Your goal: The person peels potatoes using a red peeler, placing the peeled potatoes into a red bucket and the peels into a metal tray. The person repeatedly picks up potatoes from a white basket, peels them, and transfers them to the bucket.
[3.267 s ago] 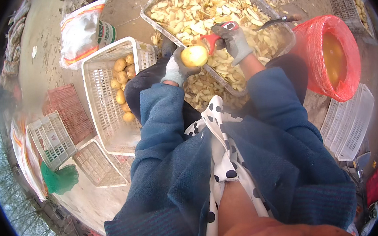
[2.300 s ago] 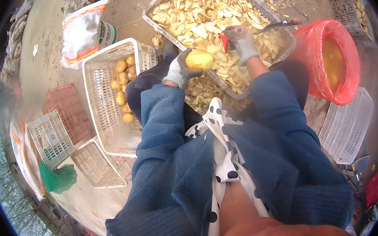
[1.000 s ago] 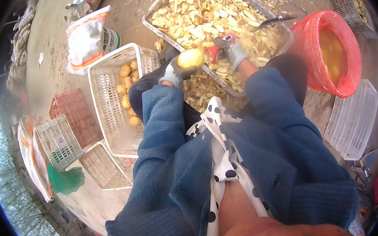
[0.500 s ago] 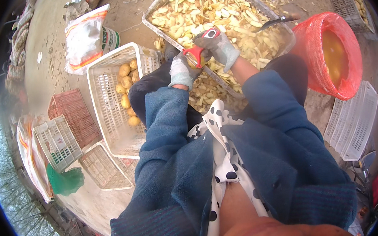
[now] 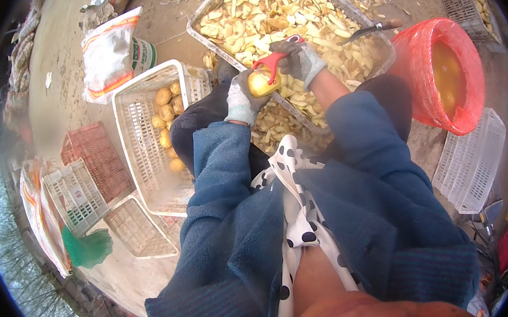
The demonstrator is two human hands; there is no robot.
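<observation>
Gloved in grey and white, my left hand (image 5: pixel 241 97) is closed round a yellow, mostly peeled potato (image 5: pixel 261 85). A red peeler (image 5: pixel 269 62) lies at the potato's upper side, its handle gripped in my gloved right hand (image 5: pixel 300 61). Both hands are over the near edge of a large tray (image 5: pixel 225 55) heaped with potato peelings (image 5: pixel 265 12). More peelings lie on the ground between my legs. A knife with a dark blade (image 5: pixel 364 32) rests across the tray's right rim.
To my left stands a white crate (image 5: pixel 127 124) with unpeeled potatoes (image 5: pixel 166 113). A red-lined bucket (image 5: pixel 406 66) holding peeled potatoes in liquid is at my right, by a white crate (image 5: pixel 470 160). Stacked crates (image 5: pixel 94 157) and a white sack (image 5: pixel 113 53) lie farther left.
The right hand has shifted slightly right, and the peeler has turned and moved up on the potato. More of the potato's peeled face now shows in the left hand.
</observation>
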